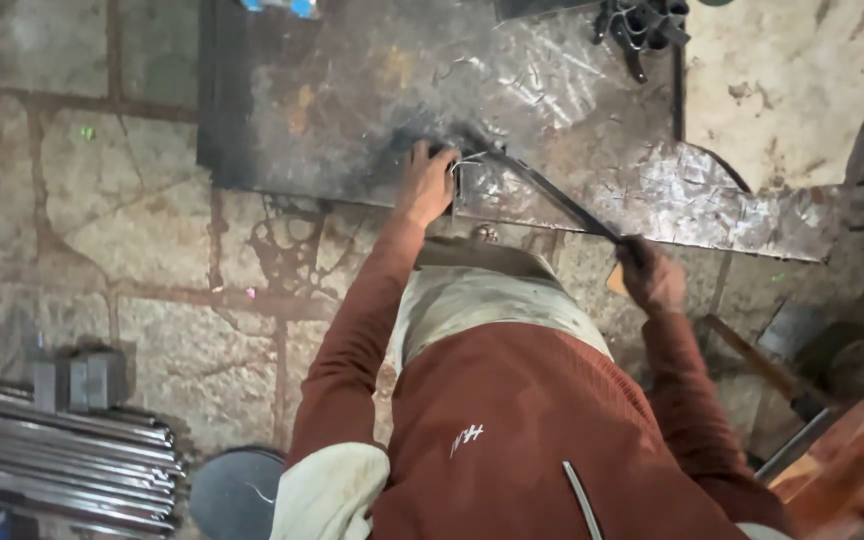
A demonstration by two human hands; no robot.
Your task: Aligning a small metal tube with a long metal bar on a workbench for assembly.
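Below, scarred steel plate [352,90] on stone floor [102,230]; left hand [429,183] flat; right hand [649,272] clenched on bar [552,195].

My left hand [430,185] presses on the surface [352,100] beside the bracket [467,175]; my right hand [649,272] grips the bar's [552,195] near end; tubes [62,455] lie on the floor [102,220], far left

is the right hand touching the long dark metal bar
Touching. The head view shows the right hand closed around the near end of the long dark metal bar, with no gap visible between them.
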